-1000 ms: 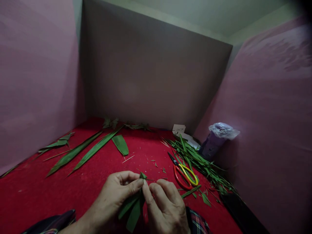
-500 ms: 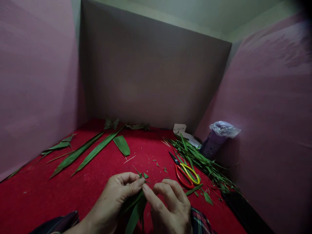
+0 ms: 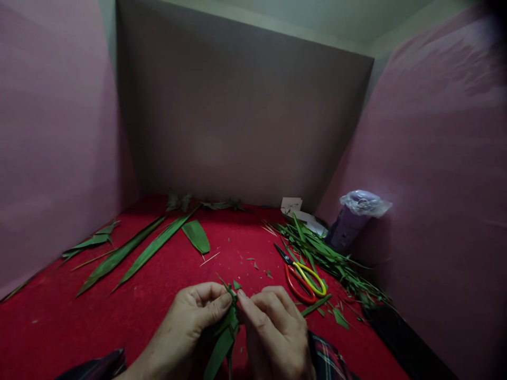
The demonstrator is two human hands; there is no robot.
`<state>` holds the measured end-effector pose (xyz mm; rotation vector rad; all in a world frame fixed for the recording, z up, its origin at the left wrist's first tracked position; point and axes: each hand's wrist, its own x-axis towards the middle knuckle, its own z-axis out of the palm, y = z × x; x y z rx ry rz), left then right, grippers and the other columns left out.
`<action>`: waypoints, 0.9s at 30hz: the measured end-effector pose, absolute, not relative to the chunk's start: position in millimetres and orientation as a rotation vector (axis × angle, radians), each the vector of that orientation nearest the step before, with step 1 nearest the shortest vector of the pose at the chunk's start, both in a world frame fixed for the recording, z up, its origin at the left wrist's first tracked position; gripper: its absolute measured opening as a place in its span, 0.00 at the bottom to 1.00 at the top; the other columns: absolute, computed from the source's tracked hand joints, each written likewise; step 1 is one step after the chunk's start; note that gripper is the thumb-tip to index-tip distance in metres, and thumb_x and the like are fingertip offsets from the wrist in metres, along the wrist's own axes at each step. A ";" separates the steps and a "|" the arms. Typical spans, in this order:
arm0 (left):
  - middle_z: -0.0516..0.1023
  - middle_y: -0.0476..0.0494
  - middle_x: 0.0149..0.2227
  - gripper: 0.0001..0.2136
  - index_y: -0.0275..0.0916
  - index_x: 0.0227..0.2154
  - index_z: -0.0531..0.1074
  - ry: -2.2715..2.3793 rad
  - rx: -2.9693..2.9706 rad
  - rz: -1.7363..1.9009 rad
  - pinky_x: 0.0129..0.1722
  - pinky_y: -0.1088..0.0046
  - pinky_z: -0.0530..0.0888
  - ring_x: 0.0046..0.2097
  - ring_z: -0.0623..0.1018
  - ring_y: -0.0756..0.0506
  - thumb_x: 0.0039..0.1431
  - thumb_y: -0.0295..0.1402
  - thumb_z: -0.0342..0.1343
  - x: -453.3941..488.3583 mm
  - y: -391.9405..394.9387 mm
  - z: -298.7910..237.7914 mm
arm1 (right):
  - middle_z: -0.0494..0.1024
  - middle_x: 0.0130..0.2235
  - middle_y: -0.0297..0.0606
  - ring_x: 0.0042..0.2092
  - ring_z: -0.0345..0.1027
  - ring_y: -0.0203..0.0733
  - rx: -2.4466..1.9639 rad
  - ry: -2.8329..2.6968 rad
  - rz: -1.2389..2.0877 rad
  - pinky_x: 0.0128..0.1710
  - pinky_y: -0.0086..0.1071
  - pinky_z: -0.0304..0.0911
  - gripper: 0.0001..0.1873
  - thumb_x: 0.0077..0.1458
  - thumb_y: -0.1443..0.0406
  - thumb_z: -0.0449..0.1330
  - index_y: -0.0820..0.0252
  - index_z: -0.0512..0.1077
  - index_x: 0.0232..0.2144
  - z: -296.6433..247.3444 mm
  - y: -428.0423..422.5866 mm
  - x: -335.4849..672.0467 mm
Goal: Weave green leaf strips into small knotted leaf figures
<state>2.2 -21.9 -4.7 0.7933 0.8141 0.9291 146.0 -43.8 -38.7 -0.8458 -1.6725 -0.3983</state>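
Toward six o'clock, the left hand [image 3: 194,315] pinches a leaf piece [image 3: 225,340], seemingly folded but unfinished, its ends loose; the right hand [image 3: 279,331] is against or just beside it, grip unclear. Long leaves [image 3: 149,257] at its ten o'clock look unworked.

Left hand [image 3: 194,316]: angled in from lower left beyond bare wrist [image 3: 152,356]; thumb [image 3: 216,310] brought against curled index finger [image 3: 209,289] in pinch; remaining fingers hidden beneath. Right hand [image 3: 279,332]: just beside left, angled in from lower right, back turned upward; leading finger [image 3: 253,311] extended, tip near left thumb; neighbouring fingers [image 3: 275,301] bent, tips out of sight. Both hands low in view, fingers directed inward.
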 end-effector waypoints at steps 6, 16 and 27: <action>0.69 0.53 0.16 0.13 0.33 0.18 0.72 0.825 0.788 0.916 0.20 0.82 0.58 0.19 0.63 0.56 0.41 0.37 0.68 2.0 -21.7 -4.1 | 0.73 0.25 0.38 0.27 0.64 0.39 -0.876 -1.629 -0.383 0.26 0.34 0.62 0.16 0.58 0.73 0.53 0.60 0.73 0.46 -38.8 -43.9 146.2; 0.68 0.54 0.13 0.13 0.34 0.15 0.73 0.815 0.771 0.948 0.17 0.83 0.57 0.17 0.62 0.57 0.37 0.36 0.71 2.6 -21.9 -2.3 | 0.72 0.23 0.37 0.27 0.63 0.39 -0.866 -1.606 -0.499 0.27 0.34 0.62 0.13 0.54 0.74 0.56 0.59 0.75 0.41 -34.2 -43.3 144.7; 0.67 0.55 0.13 0.15 0.34 0.15 0.72 0.843 0.792 0.954 0.17 0.82 0.57 0.18 0.61 0.56 0.36 0.38 0.71 3.2 -22.0 -4.1 | 0.75 0.23 0.39 0.27 0.65 0.39 -0.839 -1.741 -0.593 0.28 0.34 0.66 0.12 0.49 0.78 0.59 0.68 0.76 0.38 -20.5 -46.5 146.8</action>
